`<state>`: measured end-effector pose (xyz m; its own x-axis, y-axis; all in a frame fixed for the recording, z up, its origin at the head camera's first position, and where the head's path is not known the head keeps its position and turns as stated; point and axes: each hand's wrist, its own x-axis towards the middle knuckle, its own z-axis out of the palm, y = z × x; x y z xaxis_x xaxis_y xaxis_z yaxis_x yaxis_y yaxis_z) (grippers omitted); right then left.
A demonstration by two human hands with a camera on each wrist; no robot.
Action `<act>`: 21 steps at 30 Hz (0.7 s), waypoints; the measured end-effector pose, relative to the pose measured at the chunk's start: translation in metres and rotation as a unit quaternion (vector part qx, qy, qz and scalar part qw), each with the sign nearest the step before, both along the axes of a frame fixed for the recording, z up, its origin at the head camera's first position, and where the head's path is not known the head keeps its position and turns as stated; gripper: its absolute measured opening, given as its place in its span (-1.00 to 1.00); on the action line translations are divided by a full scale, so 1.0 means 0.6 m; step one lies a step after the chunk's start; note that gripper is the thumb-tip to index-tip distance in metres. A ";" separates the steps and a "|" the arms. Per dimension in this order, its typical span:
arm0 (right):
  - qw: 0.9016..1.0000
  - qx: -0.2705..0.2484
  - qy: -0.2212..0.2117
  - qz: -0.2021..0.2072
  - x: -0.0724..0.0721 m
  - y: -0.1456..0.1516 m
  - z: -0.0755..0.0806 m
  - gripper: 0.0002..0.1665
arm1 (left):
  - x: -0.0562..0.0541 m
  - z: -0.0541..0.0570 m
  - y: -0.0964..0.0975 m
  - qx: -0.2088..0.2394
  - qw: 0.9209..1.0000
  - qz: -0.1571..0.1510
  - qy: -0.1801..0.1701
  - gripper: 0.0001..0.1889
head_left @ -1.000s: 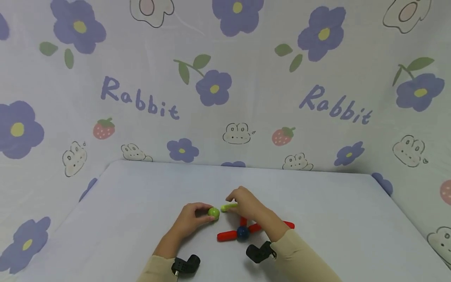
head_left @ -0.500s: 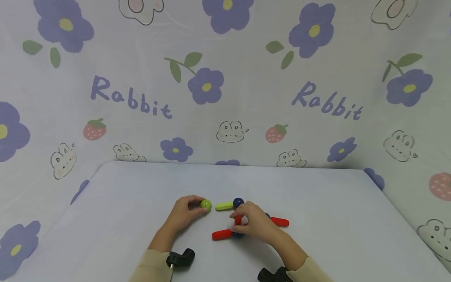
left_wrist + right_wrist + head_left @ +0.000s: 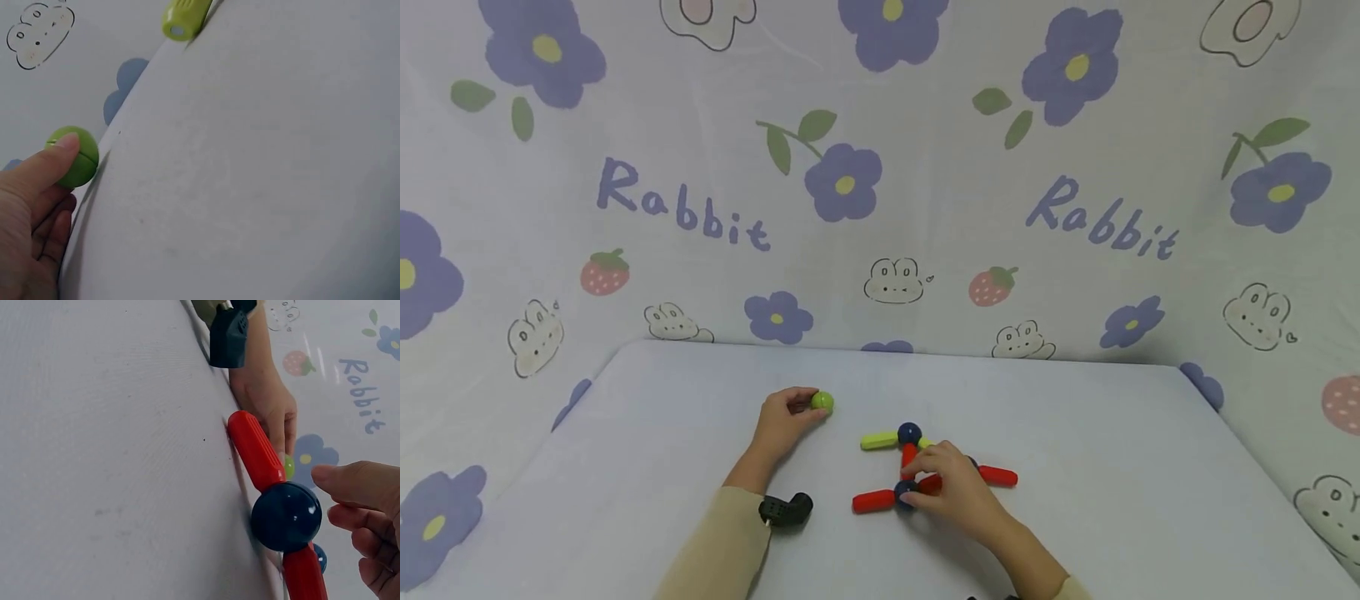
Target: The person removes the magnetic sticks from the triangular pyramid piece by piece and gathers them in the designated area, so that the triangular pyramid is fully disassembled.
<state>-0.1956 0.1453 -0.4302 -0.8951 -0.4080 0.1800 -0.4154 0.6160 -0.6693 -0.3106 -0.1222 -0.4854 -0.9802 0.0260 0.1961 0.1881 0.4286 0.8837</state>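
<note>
My left hand point(image 3: 778, 429) pinches a green ball point(image 3: 822, 402) between thumb and fingertips, out to the left of the other pieces. My right hand point(image 3: 958, 492) is over a joined shape of magnetic rods and balls, nearest its front dark blue ball point(image 3: 286, 515). In the right wrist view the thumb and loosely bent fingers stand apart from that ball. A red rod point(image 3: 872, 501) juts left from it. Another red rod point(image 3: 909, 457) runs back to a second dark blue ball point(image 3: 909, 434), which carries a yellow-green rod point(image 3: 878, 440) on its left.
Beyond my right hand a further red rod point(image 3: 998, 476) points right from a mostly hidden dark ball point(image 3: 973, 462). Everything lies on a white table point(image 3: 700, 400). A patterned curtain point(image 3: 962, 208) rises behind it. A black wrist camera point(image 3: 786, 510) sits at the left cuff.
My left hand has carried the green ball away to the back left. My right hand has drawn back from the yellow-green rod toward the front blue ball.
</note>
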 end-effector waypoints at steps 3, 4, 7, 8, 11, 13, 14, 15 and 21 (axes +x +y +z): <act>1.000 0.003 -0.006 0.000 -0.001 0.001 -0.005 -0.75 | -0.007 0.003 -0.003 0.010 1.000 0.023 0.004 -0.60; 1.000 0.006 -0.010 -0.001 -0.001 0.002 -0.006 -0.75 | -0.008 0.004 -0.004 0.012 0.999 0.031 0.004 -0.60; 1.000 0.014 -0.022 -0.005 -0.001 0.003 -0.010 -0.75 | -0.013 0.004 -0.007 0.022 0.998 0.056 0.006 -0.60; 1.000 0.015 -0.025 -0.005 -0.002 0.003 -0.011 -0.75 | -0.014 0.004 -0.008 0.024 0.998 0.063 0.006 -0.60; 0.999 0.020 -0.031 -0.007 -0.002 0.004 -0.012 -0.74 | -0.017 0.003 -0.008 0.025 0.997 0.069 0.009 -0.60; 0.999 0.022 -0.032 -0.007 -0.002 0.005 -0.012 -0.74 | -0.018 0.002 -0.007 0.020 0.997 0.069 0.008 -0.60; 0.999 0.023 -0.032 -0.008 -0.002 0.006 -0.013 -0.73 | -0.018 0.003 -0.007 0.017 0.998 0.068 0.010 -0.60; 0.999 0.024 -0.031 -0.008 -0.002 0.006 -0.013 -0.73 | -0.018 0.003 -0.007 0.014 0.998 0.066 0.012 -0.60; 0.999 0.025 -0.029 -0.011 0.000 0.008 -0.014 -0.69 | -0.014 0.007 -0.006 0.009 0.998 0.062 0.011 -0.60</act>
